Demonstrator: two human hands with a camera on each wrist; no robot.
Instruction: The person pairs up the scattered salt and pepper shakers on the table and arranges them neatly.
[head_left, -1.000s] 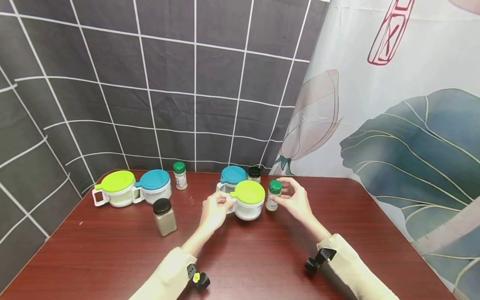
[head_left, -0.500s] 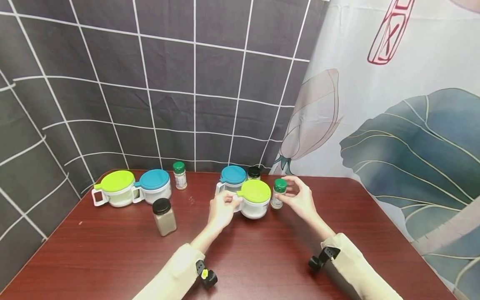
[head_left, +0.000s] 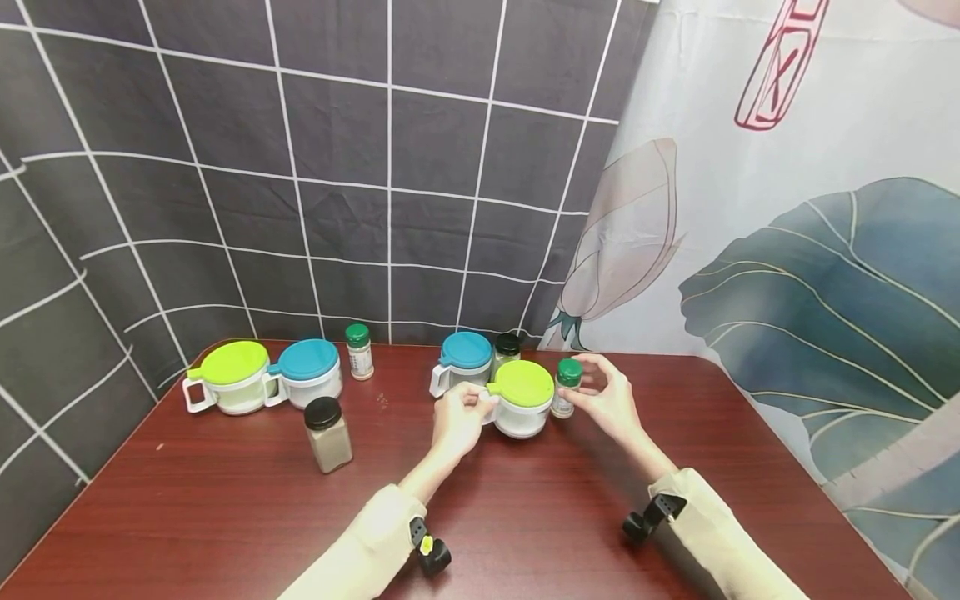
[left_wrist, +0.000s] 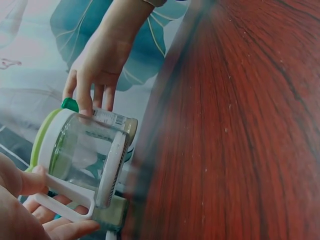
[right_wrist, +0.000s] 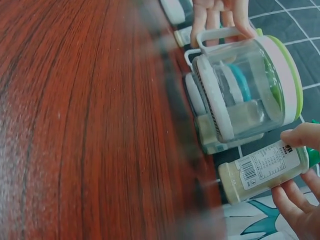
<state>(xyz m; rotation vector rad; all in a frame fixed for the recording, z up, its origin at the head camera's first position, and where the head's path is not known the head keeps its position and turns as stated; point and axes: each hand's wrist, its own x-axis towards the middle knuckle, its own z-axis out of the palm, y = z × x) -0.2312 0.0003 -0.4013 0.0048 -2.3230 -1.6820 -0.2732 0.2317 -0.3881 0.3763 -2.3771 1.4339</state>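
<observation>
In the head view my left hand (head_left: 459, 419) pinches the white handle of a clear seasoning jar (head_left: 523, 412) with a lime-green lid. The left wrist view shows the thumb and fingers around this handle (left_wrist: 67, 200). Just right of the jar, my right hand (head_left: 611, 404) grips a small spice bottle (head_left: 564, 405) with a green cap. Its label and pale contents show in the right wrist view, with the thumb on one side of the bottle (right_wrist: 262, 170) and fingers on the other. Both containers are upright and close together; whether they touch cannot be told.
Behind the held jar stand a blue-lidded jar (head_left: 465, 354) and a black-capped bottle (head_left: 507, 348). Farther left are a green-lidded jar (head_left: 236, 392), another blue-lidded jar (head_left: 306, 387), a green-capped bottle (head_left: 362, 358) and a black-capped jar (head_left: 330, 443). A tiled backdrop (head_left: 337, 217) borders the table (head_left: 225, 517).
Both hands have moved right, carrying the green-lidded jar and the green-capped spice bottle with them. The black-capped bottle behind is a little more exposed. The other containers have stayed put.
</observation>
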